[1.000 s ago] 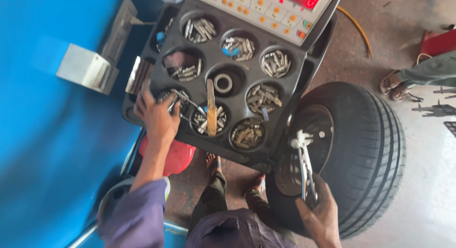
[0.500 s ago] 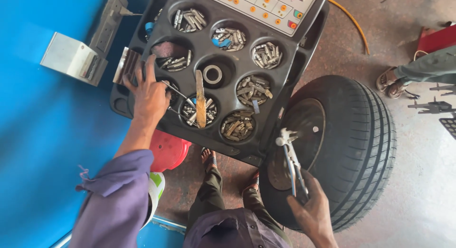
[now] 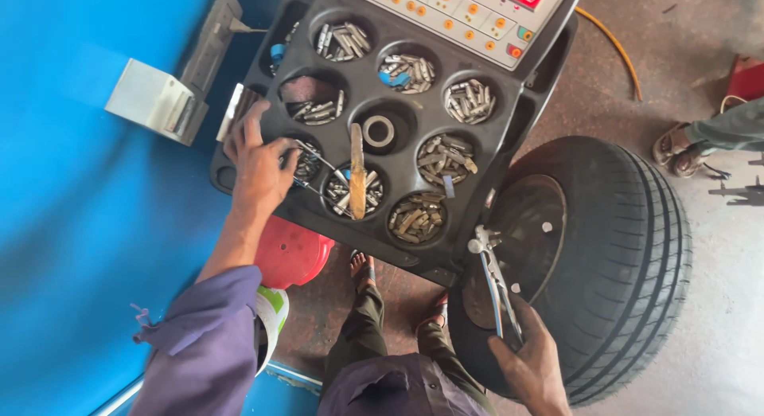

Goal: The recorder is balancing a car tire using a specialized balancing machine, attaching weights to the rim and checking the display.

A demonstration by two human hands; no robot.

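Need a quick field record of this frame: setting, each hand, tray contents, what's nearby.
setting: wheel balancer, black weight tray on top, blue housing beside it
left hand: reaching into a tray cup of metal wheel weights
right hand: grip closed on weight pliers, head against the wheel rim
tray: round cups of weights, wooden-handled tool lying across
tyre: mounted, upright
nearby: red stool, another person's sandalled foot

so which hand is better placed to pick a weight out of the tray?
Left. The left hand already rests on the black tray, fingers at the lower-left cup of metal weights. The right hand is down at the tyre, occupied gripping the pliers against the wheel.
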